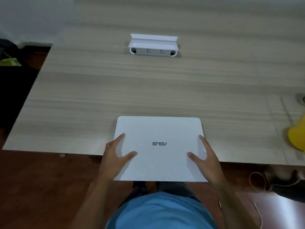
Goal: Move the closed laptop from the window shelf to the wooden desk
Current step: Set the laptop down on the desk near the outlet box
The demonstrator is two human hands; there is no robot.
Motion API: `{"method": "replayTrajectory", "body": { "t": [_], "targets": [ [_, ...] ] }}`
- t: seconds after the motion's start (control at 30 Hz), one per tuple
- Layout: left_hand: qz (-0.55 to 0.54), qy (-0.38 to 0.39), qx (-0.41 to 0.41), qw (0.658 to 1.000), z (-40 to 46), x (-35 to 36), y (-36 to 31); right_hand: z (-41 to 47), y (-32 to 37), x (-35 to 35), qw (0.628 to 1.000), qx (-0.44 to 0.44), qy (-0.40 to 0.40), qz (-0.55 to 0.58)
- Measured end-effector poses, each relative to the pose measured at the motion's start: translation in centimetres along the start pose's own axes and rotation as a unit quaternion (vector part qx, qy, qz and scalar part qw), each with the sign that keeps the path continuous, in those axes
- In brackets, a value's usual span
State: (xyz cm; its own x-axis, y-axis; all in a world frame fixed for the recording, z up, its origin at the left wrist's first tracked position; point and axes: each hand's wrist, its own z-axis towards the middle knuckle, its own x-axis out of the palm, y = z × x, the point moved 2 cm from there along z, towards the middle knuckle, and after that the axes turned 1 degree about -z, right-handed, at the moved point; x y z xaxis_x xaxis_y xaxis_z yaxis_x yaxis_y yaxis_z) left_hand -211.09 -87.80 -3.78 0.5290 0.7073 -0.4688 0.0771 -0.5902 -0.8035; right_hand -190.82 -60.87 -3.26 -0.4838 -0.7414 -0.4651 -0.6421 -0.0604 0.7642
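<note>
A closed white laptop [159, 129] with a dark logo on its lid is held flat at the near edge of the wooden desk [102, 96]. Its far half lies over the desktop and its near half sticks out past the edge; whether it touches the desk I cannot tell. My left hand [115, 154] grips the laptop's left side, thumb on the lid. My right hand [203, 156] grips the right side the same way. The window shelf is out of view.
A white pop-up socket box [153, 47] with its lid raised sits in the desk's far middle. A yellow object [297, 134] lies at the desk's right edge. Dark bags [9, 76] stand left of the desk. A shoe and cable [287, 184] lie on the floor at right.
</note>
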Motion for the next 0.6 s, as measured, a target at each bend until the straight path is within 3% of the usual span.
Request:
{"method": "replayTrajectory", "body": {
  "t": [0.37, 0.6],
  "targets": [
    [0.001, 0.012, -0.021, 1.000, 13.0, 2.5, -4.2, 13.3, 4.5, -0.9, 0.999, 0.016, 0.031, 0.010],
    [0.024, 0.002, -0.027, 0.999, 17.4, 2.3, -5.0, 17.4, 6.4, 0.5, 0.999, 0.036, 0.026, 0.002]
  ]
}}
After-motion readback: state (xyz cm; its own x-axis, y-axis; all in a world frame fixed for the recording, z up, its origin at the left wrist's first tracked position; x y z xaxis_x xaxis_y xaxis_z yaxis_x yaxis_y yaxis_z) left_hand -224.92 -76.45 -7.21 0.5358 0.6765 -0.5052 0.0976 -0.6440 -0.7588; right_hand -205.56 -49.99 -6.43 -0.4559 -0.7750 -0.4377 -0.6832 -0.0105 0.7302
